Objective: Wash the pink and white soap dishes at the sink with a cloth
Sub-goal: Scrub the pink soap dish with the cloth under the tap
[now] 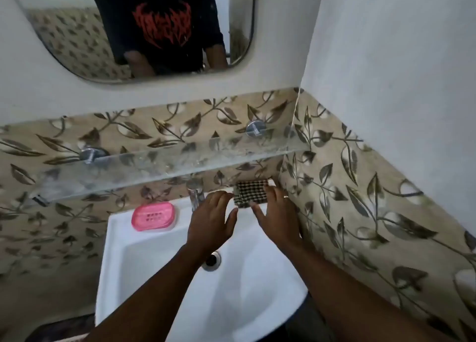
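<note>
Our spread left hand (210, 220) and right hand (277, 214) reach for the checked cloth (251, 190); we judge the pink soap dish (153, 216) not yet washed.

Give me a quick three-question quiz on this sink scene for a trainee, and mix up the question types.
1. True or false: the pink soap dish sits on the back rim of the sink, left of the tap.
2. Multiple choice: where is the checked cloth? A) draped over the tap; B) at the sink's back right corner; C) under the pink soap dish.
3. Short answer: is the ring on the left hand or the right hand?

Key: 1 true; 2 B; 3 right hand.
</note>
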